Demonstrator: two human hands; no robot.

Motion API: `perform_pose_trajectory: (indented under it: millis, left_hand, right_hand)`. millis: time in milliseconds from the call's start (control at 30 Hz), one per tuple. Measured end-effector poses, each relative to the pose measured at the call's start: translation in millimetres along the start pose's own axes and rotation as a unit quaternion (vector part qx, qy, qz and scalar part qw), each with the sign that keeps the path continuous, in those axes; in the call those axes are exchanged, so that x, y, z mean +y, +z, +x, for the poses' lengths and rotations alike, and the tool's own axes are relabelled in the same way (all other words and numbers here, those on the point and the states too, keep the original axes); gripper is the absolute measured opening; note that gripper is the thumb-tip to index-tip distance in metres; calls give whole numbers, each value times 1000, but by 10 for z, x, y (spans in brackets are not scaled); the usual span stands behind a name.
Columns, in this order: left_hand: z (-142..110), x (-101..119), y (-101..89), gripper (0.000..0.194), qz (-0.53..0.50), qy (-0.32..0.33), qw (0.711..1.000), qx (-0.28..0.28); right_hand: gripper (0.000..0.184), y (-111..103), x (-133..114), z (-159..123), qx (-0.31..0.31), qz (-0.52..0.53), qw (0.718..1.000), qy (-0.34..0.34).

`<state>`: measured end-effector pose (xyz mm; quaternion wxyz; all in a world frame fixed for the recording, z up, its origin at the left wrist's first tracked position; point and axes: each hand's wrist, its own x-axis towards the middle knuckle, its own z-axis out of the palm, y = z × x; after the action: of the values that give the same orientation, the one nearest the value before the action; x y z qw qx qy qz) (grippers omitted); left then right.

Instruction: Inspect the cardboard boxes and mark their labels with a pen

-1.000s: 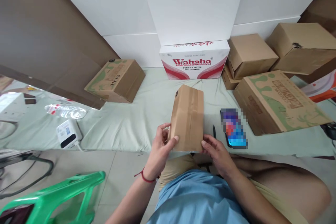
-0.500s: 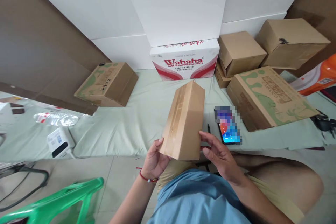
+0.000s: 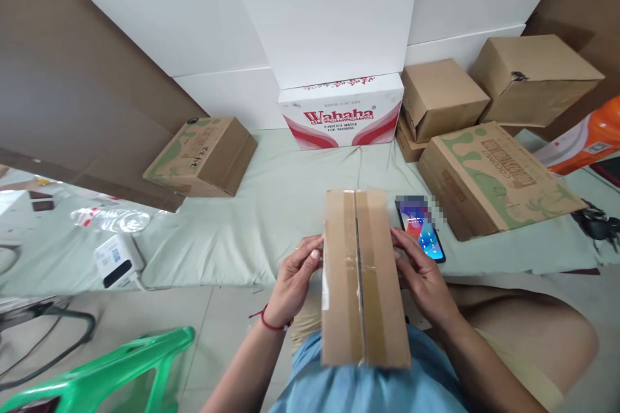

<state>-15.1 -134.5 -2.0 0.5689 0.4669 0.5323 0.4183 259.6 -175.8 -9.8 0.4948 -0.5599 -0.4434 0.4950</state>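
Head view: the carton (image 3: pixel 365 277) is held up before me, over my lap and the front edge of the table (image 3: pixel 217 251). It is plain brown cardboard, a long block with straight edges; glossy tape (image 3: pixel 372 284) runs along the face towards me, on both sides of a dark lengthwise seam, and its lower end is slightly blurred. A strip of white shows low on its left edge.

My left hand (image 3: pixel 296 274) grips the carton's left side, partly closed, thumb and bent fingers against the cardboard. My right hand (image 3: pixel 427 274) steadies the opposite side, half curled, its fingertips partly hidden at the edge. A thin red cord (image 3: pixel 272 321) circles my left wrist.

Just beyond my right hand a flat, glassy phone (image 3: pixel 426 235) lies on the wrinkled pale green cloth (image 3: pixel 310 200). Farther right sits a brown coconut box (image 3: pixel 504 184) printed in green. At the back, a smooth white and red Wahaha box (image 3: pixel 341 119) stands against the white panel (image 3: pixel 329 13); well to the left is another green-patterned box (image 3: pixel 201 158).
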Motion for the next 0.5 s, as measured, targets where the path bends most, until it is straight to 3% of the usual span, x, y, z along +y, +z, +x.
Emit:
perform_pose_trajectory:
  millis: [167, 367, 500]
  left_hand:
    - [4, 57, 90, 61, -81, -8, 993, -85]
    - [35, 128, 226, 62, -135, -46, 984, -108]
    - [19, 156, 313, 60, -161, -67, 978, -114]
  right_hand:
    - [54, -72, -7, 111, 16, -11, 1000, -13]
    - [80, -43, -162, 208, -18, 172, 974, 144]
    - [86, -6, -274, 253, -11, 150, 978, 147]
